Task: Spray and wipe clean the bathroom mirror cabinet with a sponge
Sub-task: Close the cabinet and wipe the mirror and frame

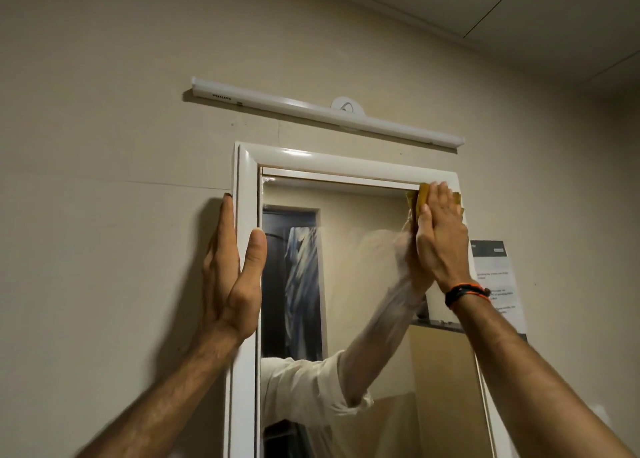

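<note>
Now, step: wiping top right corner of mirror cabinet (pixel 247 249)
Right hand (pixel 438 239): flat fingers press sponge (pixel 420 199) on glass
Left hand (pixel 230 270): open, braces frame, thumb in front
Risk: sponge slips off the edge; streaks remain
</note>
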Demonstrator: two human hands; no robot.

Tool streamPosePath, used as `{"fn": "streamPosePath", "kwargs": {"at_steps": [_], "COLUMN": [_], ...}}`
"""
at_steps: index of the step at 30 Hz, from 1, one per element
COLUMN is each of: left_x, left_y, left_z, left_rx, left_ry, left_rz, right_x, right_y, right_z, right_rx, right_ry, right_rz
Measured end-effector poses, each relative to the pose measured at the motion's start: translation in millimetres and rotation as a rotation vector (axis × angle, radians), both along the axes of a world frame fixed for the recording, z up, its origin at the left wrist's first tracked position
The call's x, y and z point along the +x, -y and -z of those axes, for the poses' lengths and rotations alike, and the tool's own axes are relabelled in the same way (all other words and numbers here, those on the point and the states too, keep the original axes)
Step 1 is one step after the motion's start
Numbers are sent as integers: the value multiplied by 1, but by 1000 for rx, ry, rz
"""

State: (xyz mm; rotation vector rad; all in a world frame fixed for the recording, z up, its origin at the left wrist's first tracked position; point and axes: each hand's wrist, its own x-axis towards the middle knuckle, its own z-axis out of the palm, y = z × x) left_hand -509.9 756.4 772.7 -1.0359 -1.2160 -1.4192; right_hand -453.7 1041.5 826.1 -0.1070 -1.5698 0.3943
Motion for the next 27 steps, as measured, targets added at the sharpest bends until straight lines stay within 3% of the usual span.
{"fn": "streamPosePath", "kwargs": {"at_steps": [5,18,27], "left_x": [-1,-6,-2], "left_y": [-1,-1,1], "left_z": [0,-2,0], "left_rx": [4,23,17], "left_ry": [12,-48,-60], "left_rz": [-11,6,56], "right_x": [-8,-24,-26], "right_y": [28,198,205], "right_z": [-5,4,7], "right_rx": [-40,370,408], "right_ry": [1,9,44], "right_rz": [14,-119,-91]}}
